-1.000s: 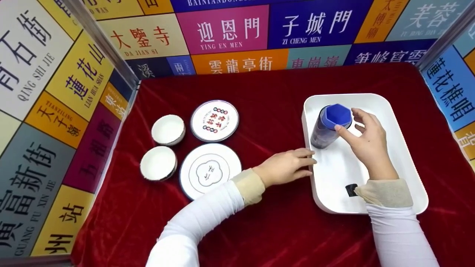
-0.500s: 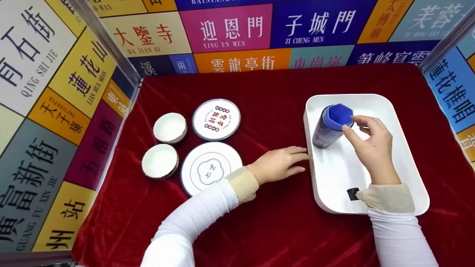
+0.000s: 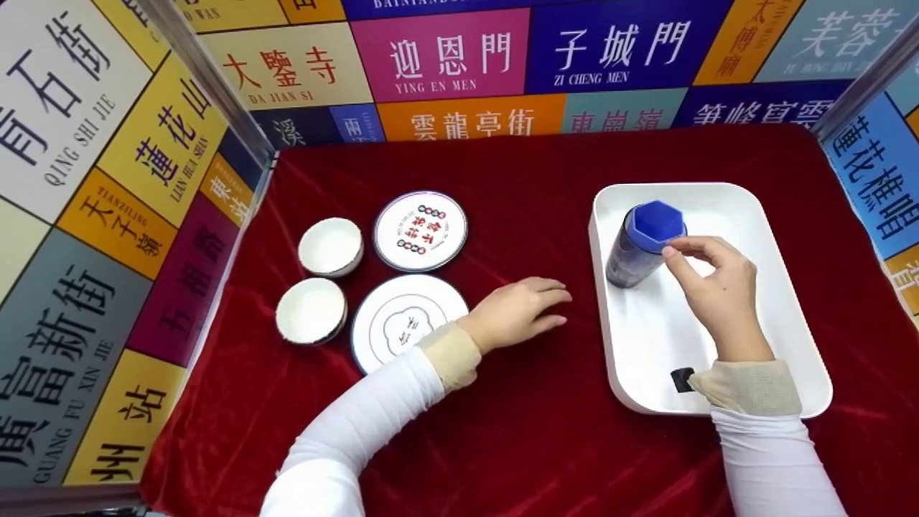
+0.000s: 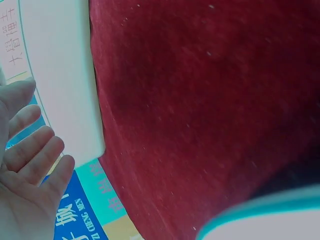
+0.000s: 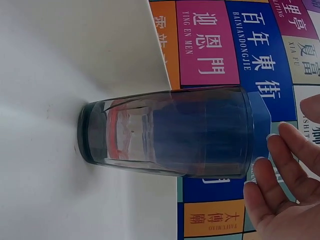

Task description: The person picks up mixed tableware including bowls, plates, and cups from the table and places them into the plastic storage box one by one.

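Observation:
A dark see-through tumbler (image 3: 632,258) stands upright in the far left part of a white tray (image 3: 718,190). Nested in its top is a blue six-sided cup (image 3: 658,221); the right wrist view also shows something reddish low inside the tumbler (image 5: 125,135). My right hand (image 3: 718,291) is at the blue cup's near right edge, fingertips beside the rim; whether they touch it I cannot tell. Over the red cloth, left of the tray, my left hand (image 3: 513,312) has loosely extended fingers and holds nothing.
Two white bowls (image 3: 330,246) sit at the left. Beside them lie a plate with red lettering (image 3: 421,231) and a larger plate (image 3: 388,305), partly covered by my left forearm. A small black object (image 3: 682,380) lies in the tray near my right wrist. Printed panels (image 3: 441,57) enclose the table.
My left hand has drawn away from the tray's left wall, toward the plates. My right hand's fingers have eased slightly down and off the blue cup's rim. The tumbler stays in place.

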Tool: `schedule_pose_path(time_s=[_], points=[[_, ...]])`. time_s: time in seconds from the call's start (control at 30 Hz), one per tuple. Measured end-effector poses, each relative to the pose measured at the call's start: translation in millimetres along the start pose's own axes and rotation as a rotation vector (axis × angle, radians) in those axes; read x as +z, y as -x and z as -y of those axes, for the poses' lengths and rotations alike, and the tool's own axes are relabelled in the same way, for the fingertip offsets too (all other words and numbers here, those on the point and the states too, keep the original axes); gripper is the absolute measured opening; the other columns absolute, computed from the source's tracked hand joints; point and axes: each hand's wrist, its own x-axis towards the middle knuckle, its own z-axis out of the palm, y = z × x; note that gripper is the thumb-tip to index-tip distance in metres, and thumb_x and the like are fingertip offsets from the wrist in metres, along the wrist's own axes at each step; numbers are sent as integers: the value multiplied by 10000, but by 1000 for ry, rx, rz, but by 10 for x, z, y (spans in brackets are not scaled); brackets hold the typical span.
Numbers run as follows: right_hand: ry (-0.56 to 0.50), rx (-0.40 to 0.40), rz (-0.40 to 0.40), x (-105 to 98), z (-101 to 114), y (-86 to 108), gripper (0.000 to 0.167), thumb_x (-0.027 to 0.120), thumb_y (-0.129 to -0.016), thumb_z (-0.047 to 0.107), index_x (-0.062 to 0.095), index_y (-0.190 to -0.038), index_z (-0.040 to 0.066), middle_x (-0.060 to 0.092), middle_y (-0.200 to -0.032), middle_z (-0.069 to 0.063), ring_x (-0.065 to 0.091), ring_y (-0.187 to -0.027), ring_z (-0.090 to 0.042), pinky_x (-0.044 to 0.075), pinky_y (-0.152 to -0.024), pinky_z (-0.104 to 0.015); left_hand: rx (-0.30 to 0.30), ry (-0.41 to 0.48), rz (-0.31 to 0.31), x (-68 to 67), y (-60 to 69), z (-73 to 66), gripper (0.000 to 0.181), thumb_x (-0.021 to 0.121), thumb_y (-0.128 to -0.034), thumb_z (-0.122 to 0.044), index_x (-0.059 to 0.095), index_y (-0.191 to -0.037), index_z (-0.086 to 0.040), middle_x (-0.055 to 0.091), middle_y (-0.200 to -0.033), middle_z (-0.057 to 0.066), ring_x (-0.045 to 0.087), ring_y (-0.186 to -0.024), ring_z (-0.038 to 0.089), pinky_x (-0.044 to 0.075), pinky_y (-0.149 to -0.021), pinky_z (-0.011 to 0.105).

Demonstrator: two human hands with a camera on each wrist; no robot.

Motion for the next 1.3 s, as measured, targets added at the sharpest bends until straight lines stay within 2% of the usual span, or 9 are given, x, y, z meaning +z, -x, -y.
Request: schedule_pose_path(time_s=[0.23,0.37,0.53,0.77,1.17,1.3], points=[[6,-7,9,9,-27,20,189,728,-937,221,765,-1032,61,733,-1054,-71,564,-961,96,417,-919,-151,-16,-20,-59,-57,113,150,340,621,-1008,-353,677,-1288,-167,652,-1263,32,595,-1172,195,510,-1029,307],[8,20,2,2,-67,38,178,739,-929,229,773,-1021,81,737,-1023,-32,567,-947,96,413,-899,-153,-35,-33,-74,-76,173,226,266,650,-994,-320,712,-1207,-173,656,-1152,15,588,-1070,188,525,-940,299],[19,35,8,-1,-86,59,198,737,-930,255,774,-1027,85,735,-1013,-5,563,-947,92,410,-892,-179,-63,-30,-90,-100,250,320,202,678,-977,-272,723,-1141,-164,658,-1078,19,590,-1014,201,528,-899,306],[20,49,37,23,-88,77,255,727,-938,284,762,-1049,57,688,-972,132,558,-945,96,398,-888,-176,-106,-19,-101,-116,394,442,164,660,-983,-166,725,-1132,-151,672,-1083,30,606,-1019,218,540,-912,308],[-6,16,71,70,-102,105,240,726,-939,258,758,-1033,40,705,-953,113,573,-913,80,421,-863,-171,-142,-2,-108,-114,546,561,147,635,-993,-128,727,-1108,-129,682,-1073,40,615,-1000,233,553,-891,327],[-12,17,86,77,-109,119,244,726,-938,253,756,-1034,30,661,-921,231,569,-911,75,413,-861,-159,-152,8,-115,-124,591,590,151,632,-993,-122,724,-1113,-121,679,-1067,50,610,-999,242,550,-892,334]])
